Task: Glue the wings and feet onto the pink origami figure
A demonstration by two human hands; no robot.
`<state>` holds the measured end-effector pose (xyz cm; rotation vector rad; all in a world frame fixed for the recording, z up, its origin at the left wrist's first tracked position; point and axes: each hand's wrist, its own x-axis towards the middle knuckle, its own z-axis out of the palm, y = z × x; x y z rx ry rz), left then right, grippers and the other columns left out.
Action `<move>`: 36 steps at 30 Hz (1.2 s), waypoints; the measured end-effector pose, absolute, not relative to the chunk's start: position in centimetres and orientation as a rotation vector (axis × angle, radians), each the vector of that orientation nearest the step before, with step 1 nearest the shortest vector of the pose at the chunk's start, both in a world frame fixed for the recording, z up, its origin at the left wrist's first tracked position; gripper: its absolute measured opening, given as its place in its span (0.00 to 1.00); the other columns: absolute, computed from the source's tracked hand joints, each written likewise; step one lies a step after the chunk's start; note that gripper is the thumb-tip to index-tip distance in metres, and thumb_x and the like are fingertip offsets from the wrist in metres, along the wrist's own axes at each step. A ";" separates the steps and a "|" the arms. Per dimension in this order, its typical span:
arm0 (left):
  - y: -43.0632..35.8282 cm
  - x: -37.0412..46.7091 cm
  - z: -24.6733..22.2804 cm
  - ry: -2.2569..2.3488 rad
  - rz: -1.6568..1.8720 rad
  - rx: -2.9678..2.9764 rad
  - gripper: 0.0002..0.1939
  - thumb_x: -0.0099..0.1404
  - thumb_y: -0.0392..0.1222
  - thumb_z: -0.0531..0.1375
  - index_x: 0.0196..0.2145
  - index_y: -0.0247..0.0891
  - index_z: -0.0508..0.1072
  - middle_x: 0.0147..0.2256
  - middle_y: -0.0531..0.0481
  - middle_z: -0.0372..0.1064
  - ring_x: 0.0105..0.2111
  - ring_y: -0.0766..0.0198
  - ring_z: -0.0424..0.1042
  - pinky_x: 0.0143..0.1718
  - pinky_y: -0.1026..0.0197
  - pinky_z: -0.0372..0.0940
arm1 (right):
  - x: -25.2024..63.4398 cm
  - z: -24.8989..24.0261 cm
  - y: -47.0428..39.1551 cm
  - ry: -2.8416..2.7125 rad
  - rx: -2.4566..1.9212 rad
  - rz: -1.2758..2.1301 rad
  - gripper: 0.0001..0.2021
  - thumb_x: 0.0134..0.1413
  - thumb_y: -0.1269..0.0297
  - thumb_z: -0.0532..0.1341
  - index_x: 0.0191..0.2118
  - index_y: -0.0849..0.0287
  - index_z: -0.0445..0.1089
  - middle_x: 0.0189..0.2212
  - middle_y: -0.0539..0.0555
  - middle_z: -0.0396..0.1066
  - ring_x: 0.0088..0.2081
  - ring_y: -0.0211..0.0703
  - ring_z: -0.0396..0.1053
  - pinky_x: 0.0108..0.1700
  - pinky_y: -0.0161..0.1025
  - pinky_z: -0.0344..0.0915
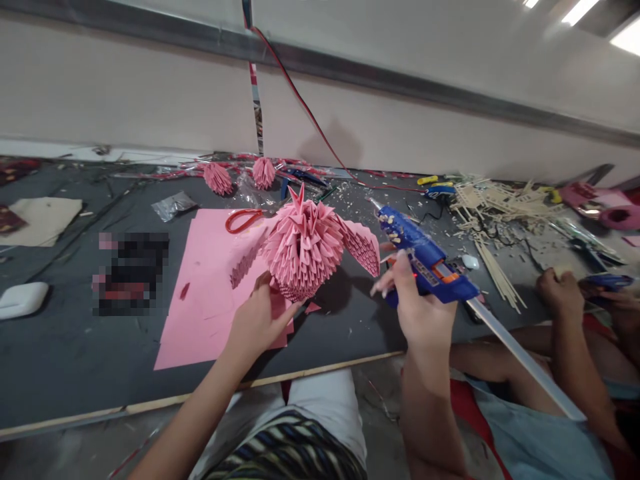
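Note:
A pink folded-paper figure [305,250] with a spiky round body and two wing-like sides stands upright near the middle of the dark table. My left hand [257,313] grips its base from the lower left, thumb pointing right along the bottom. Right of the figure, my right hand [425,307] holds a blue glue gun [417,247], its nozzle pointing up and left, apart from the paper wing. A long clear glue stick [525,360] sticks out of the gun's back end. Pink paper sheets [200,300] lie under and left of the figure.
Behind are two small pink paper pieces [217,179], red-handled scissors [243,221] and a plastic packet [173,205]. At left lies a white case [23,300]. Thin wooden sticks [500,207] pile up at right, near a co-worker's hands [563,293].

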<state>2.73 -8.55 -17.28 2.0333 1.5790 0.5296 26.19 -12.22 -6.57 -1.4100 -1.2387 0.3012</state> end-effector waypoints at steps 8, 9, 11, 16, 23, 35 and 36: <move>-8.6 3.0 -16.9 1.597 0.542 2.030 0.35 0.67 0.67 0.56 0.56 0.33 0.60 0.42 0.38 0.74 0.40 0.46 0.79 0.39 0.50 0.72 | 28.7 -3.3 -7.8 -1.121 -1.341 0.497 0.21 0.63 0.39 0.57 0.39 0.53 0.71 0.23 0.47 0.69 0.19 0.37 0.66 0.22 0.38 0.62; -8.5 2.9 -17.0 1.595 0.549 2.040 0.35 0.67 0.67 0.56 0.56 0.33 0.61 0.42 0.38 0.74 0.40 0.47 0.79 0.39 0.50 0.71 | 29.4 -3.0 -7.2 -1.152 -1.340 0.544 0.20 0.62 0.39 0.59 0.37 0.53 0.71 0.20 0.46 0.66 0.17 0.36 0.63 0.21 0.37 0.62; -8.5 2.9 -17.1 1.590 0.570 2.069 0.34 0.68 0.66 0.55 0.56 0.34 0.61 0.43 0.38 0.74 0.40 0.47 0.79 0.38 0.51 0.71 | 30.7 -2.3 -6.4 -1.220 -1.385 0.568 0.21 0.58 0.39 0.63 0.34 0.55 0.70 0.19 0.46 0.66 0.17 0.34 0.62 0.21 0.37 0.62; -8.5 2.8 -17.3 1.581 0.588 2.102 0.31 0.69 0.64 0.55 0.55 0.34 0.62 0.43 0.38 0.73 0.41 0.47 0.79 0.37 0.52 0.71 | 32.5 -0.9 -5.5 -1.274 -1.405 0.550 0.24 0.58 0.40 0.64 0.27 0.58 0.68 0.19 0.48 0.68 0.14 0.30 0.58 0.16 0.35 0.53; -8.6 2.9 -17.0 1.621 0.516 2.088 0.30 0.69 0.65 0.53 0.52 0.33 0.64 0.43 0.36 0.73 0.43 0.43 0.79 0.37 0.50 0.71 | 32.5 -0.8 -5.8 -1.331 -1.563 0.572 0.25 0.54 0.36 0.64 0.28 0.55 0.66 0.09 0.42 0.56 0.12 0.34 0.56 0.14 0.36 0.49; -8.6 2.8 -17.2 1.615 0.551 2.077 0.28 0.68 0.63 0.55 0.49 0.34 0.66 0.38 0.39 0.72 0.39 0.47 0.78 0.35 0.52 0.69 | 32.3 -0.7 -5.7 -1.345 -1.654 0.581 0.27 0.52 0.34 0.64 0.26 0.56 0.66 0.10 0.44 0.59 0.12 0.33 0.57 0.16 0.35 0.51; -8.6 2.8 -17.2 1.615 0.557 2.076 0.27 0.68 0.63 0.55 0.48 0.34 0.66 0.38 0.40 0.72 0.39 0.47 0.78 0.35 0.52 0.69 | 32.2 -0.7 -5.7 -1.353 -1.652 0.577 0.27 0.53 0.34 0.64 0.26 0.56 0.66 0.11 0.44 0.60 0.13 0.32 0.57 0.16 0.35 0.51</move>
